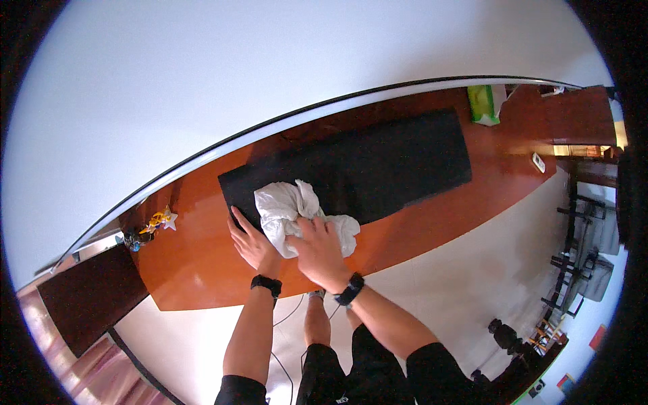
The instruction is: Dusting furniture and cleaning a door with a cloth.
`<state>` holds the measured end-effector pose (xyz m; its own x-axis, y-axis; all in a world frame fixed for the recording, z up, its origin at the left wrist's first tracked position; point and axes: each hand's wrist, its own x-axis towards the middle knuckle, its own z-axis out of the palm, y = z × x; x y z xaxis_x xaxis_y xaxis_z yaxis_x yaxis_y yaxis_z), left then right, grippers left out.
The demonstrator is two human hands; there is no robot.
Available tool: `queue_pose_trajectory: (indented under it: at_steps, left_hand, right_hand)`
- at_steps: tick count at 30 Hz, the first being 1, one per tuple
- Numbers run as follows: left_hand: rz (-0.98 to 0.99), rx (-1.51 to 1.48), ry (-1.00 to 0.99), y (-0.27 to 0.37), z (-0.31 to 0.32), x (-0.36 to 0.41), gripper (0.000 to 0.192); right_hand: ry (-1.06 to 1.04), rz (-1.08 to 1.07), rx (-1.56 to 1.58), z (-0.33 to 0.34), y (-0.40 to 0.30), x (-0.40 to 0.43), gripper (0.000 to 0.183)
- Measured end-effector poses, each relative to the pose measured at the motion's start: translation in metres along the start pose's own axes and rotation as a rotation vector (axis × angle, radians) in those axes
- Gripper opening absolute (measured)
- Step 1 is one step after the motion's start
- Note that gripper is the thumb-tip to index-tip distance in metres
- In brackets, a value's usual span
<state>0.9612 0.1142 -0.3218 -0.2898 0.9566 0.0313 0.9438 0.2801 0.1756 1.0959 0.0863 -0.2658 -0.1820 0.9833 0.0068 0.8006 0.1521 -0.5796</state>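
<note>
A crumpled white cloth (281,202) rests on the near left part of a long black mat (385,157) and hangs over its front edge. My right hand (318,248) grips the cloth from above, fingers pressed into its folds. Beside it, my left hand (250,240) lies on the mat's left end with its fingers spread, holding nothing. The mat lies on a glossy reddish-brown wooden cabinet top (197,263). Black bands circle both wrists.
A wide white panel with a black lower edge (304,114) rises behind the cabinet. To the right are a green-and-white packet (484,104) and a white remote control (538,162). Small star-decorated ornaments (163,219) sit at left. Thin cables (289,374) run along the floor by my legs.
</note>
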Motion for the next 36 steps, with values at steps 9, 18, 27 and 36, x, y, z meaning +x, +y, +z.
queue_pose_trajectory:
  at_steps: [9, 18, 27, 36]
  left_hand:
    - [0.012, -0.076, 0.050, 0.009, -0.014, 0.005, 0.060]
    - [0.028, 0.031, 0.090, -0.023, -0.023, 0.009, 0.060]
    - [0.143, -0.001, 0.138, -0.006, -0.010, 0.009, 0.058]
    - [0.145, -0.077, 0.117, -0.021, 0.003, 0.008, 0.058]
  right_hand:
    - [0.214, 0.389, -0.622, -0.154, 0.248, -0.047, 0.015]
    - [0.298, 0.647, 0.805, -0.059, 0.282, -0.172, 0.032]
    - [0.140, 0.555, 0.170, 0.169, 0.033, -0.138, 0.036]
    - [-0.142, -0.067, 0.353, 0.207, -0.010, -0.128, 0.019]
